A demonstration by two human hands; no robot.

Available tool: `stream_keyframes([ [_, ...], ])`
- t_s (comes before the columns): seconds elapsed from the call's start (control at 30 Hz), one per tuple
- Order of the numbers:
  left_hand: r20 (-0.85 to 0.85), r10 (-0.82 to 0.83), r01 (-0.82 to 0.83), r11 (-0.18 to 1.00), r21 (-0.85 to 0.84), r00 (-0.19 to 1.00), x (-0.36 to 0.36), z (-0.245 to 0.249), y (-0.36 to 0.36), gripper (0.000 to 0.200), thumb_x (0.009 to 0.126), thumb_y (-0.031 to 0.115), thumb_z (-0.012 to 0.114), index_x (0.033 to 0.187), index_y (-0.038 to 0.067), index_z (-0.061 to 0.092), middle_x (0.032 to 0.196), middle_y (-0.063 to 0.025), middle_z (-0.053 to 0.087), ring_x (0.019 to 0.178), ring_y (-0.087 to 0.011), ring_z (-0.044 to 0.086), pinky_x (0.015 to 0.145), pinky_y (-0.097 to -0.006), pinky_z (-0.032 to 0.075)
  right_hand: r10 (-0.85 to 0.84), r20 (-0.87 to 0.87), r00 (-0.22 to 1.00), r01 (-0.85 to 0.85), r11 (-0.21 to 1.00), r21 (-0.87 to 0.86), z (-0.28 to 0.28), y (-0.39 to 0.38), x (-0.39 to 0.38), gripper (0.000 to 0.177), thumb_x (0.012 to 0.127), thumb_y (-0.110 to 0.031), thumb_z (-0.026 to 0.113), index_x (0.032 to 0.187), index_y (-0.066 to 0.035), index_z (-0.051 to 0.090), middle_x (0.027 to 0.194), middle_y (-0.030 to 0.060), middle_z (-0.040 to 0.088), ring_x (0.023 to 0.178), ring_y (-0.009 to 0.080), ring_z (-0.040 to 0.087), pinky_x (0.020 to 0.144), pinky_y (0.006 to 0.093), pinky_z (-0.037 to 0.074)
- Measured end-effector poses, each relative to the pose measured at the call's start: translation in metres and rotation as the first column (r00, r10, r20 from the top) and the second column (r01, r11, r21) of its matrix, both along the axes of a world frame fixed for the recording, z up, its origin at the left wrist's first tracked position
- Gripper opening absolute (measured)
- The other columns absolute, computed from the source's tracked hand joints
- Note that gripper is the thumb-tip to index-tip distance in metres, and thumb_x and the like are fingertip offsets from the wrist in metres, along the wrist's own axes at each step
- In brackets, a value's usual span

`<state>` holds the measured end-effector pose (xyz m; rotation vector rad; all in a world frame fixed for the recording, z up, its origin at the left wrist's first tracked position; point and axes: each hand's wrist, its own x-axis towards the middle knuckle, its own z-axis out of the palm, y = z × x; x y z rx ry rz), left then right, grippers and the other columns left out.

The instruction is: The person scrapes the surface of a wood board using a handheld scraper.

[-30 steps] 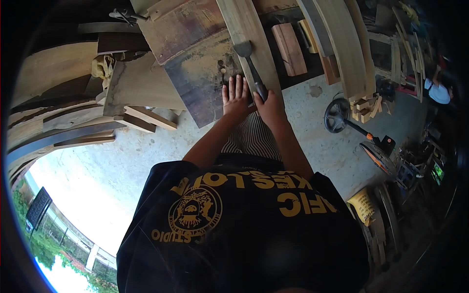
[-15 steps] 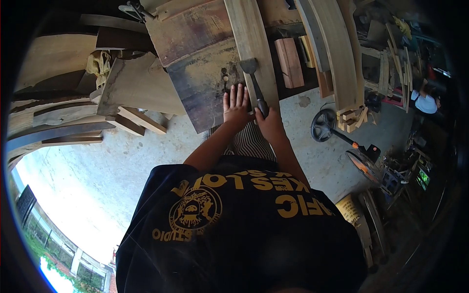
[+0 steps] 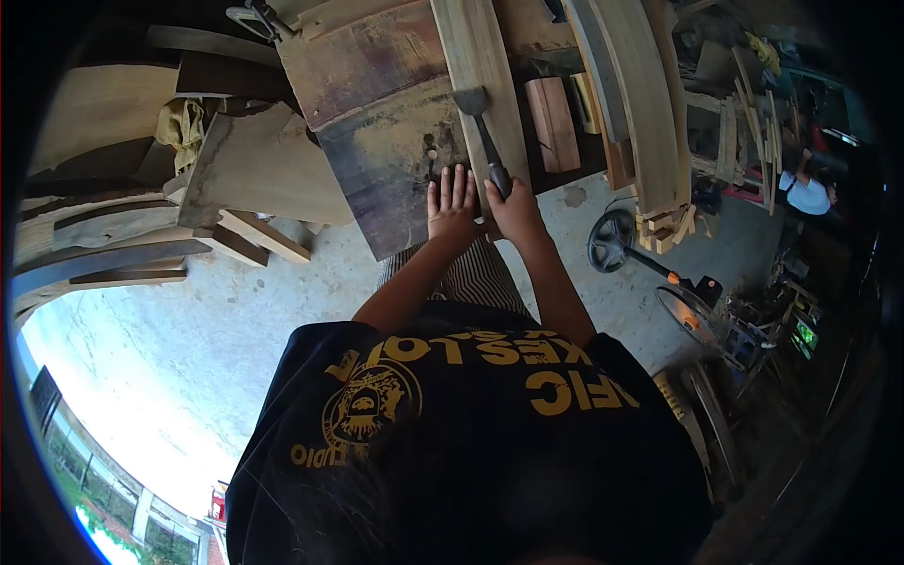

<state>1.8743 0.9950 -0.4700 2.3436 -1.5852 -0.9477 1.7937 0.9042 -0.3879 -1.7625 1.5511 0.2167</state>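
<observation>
The right hand's fingers (image 3: pixel 501 188) are clenched around the dark handle of a chisel (image 3: pixel 484 135). Its broad blade lies up on a pale plank (image 3: pixel 474 47). Just beside it, the left hand (image 3: pixel 450 207) lies released, fingers flat and spread on the stained table (image 3: pixel 377 141) at the plank's edge. The right hand (image 3: pixel 517 213) sits at the plank's near end. A reddish wood block (image 3: pixel 553 122) lies to the right, with curved pale boards (image 3: pixel 645 85) beyond it. A wheeled tool (image 3: pixel 612 241) stands on the concrete floor (image 3: pixel 282 292).
</observation>
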Motion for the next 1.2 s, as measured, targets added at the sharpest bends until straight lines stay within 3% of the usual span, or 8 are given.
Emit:
stream_keyframes([
  [0.37,-0.002,0.008,-0.008,1.0,-0.023,1.0,0.0,0.002,0.0,0.107,0.074,0.062,0.061,0.15,0.008,0.009,0.157,-0.0103,0.002,0.145,-0.0298,-0.002,0.113,-0.0521,-0.002,0.048,0.015,0.999,-0.045,0.992,-0.119,-0.005,-0.009,0.018,0.05,0.087,-0.042,0.058,0.097,0.008,0.057,0.089,0.032,0.062,0.09,0.0457,0.061,0.077,0.0482,0.05],
  [0.43,-0.042,-0.013,0.013,1.0,0.017,0.999,0.002,0.005,0.0,0.107,0.074,0.064,0.06,0.15,0.008,0.009,0.157,-0.0101,0.002,0.145,-0.0294,-0.002,0.113,-0.052,-0.002,0.095,0.04,0.995,-0.087,0.981,-0.173,-0.033,-0.054,0.049,0.049,0.089,-0.043,0.056,0.095,0.006,0.054,0.071,0.0219,0.063,0.06,0.0349,0.066,0.051,0.0403,0.052],
  [0.57,-0.027,-0.04,0.041,0.999,0.033,0.999,0.003,0.005,-0.001,0.106,0.075,0.067,0.056,0.15,0.006,0.011,0.157,-0.0114,0.0,0.145,-0.0302,-0.005,0.113,-0.0522,-0.005,0.009,0.054,0.999,-0.008,1.0,-0.021,0.011,-0.071,0.088,0.049,0.089,-0.044,0.056,0.094,0.005,0.053,0.068,0.0184,0.062,0.048,0.0282,0.063,0.04,0.0359,0.048],
  [0.63,-0.031,-0.032,0.032,0.999,0.018,0.999,0.003,0.002,0.0,0.107,0.075,0.065,0.058,0.15,0.007,0.01,0.157,-0.0105,0.0,0.145,-0.0296,-0.004,0.113,-0.0513,-0.004,-0.107,-0.02,0.994,0.109,0.989,0.099,0.022,-0.048,0.074,0.052,0.087,-0.044,0.057,0.098,0.007,0.057,0.088,0.0297,0.064,0.091,0.0436,0.063,0.078,0.0463,0.051],
  [0.77,-0.022,-0.021,0.022,0.999,0.024,1.0,0.001,0.002,0.0,0.107,0.075,0.063,0.06,0.15,0.008,0.008,0.158,-0.0097,0.0,0.145,-0.0291,-0.004,0.114,-0.0503,-0.003,0.023,-0.091,0.996,-0.027,0.999,-0.037,-0.006,-0.022,0.036,0.054,0.086,-0.046,0.055,0.099,0.006,0.058,0.094,0.03,0.064,0.095,0.0436,0.062,0.083,0.0452,0.05],
  [0.83,-0.05,-0.008,0.01,0.999,0.031,0.999,0.001,0.003,0.0,0.106,0.076,0.063,0.059,0.15,0.008,0.008,0.157,-0.0099,-0.001,0.145,-0.0292,-0.005,0.114,-0.0505,-0.003,0.152,-0.055,0.987,-0.162,0.941,-0.298,-0.021,-0.026,0.038,0.049,0.088,-0.042,0.057,0.097,0.006,0.054,0.075,0.0216,0.065,0.054,0.0344,0.065,0.044,0.0388,0.05],
  [0.9,-0.069,-0.018,0.021,0.999,0.043,0.997,0.004,0.006,-0.001,0.107,0.075,0.064,0.059,0.15,0.008,0.008,0.158,-0.0098,-0.001,0.145,-0.029,-0.005,0.114,-0.0506,-0.003,-0.088,0.026,0.996,0.087,0.995,0.038,0.008,-0.048,0.074,0.047,0.089,-0.043,0.057,0.094,0.003,0.052,0.061,0.0123,0.058,0.044,0.0245,0.059,0.039,0.0363,0.047],
  [1.2,-0.005,-0.007,0.007,1.0,0.0,1.0,0.001,0.001,0.0,0.11,0.072,0.066,0.061,0.15,0.008,0.009,0.158,-0.0094,0.001,0.145,-0.0286,-0.004,0.114,-0.0504,-0.002,-0.071,0.115,0.991,0.064,0.996,0.069,0.014,-0.158,0.175,0.048,0.089,-0.045,0.057,0.075,0.0,0.053,0.059,0.0068,0.054,0.042,0.0198,0.054,0.039,0.0343,0.046],
])
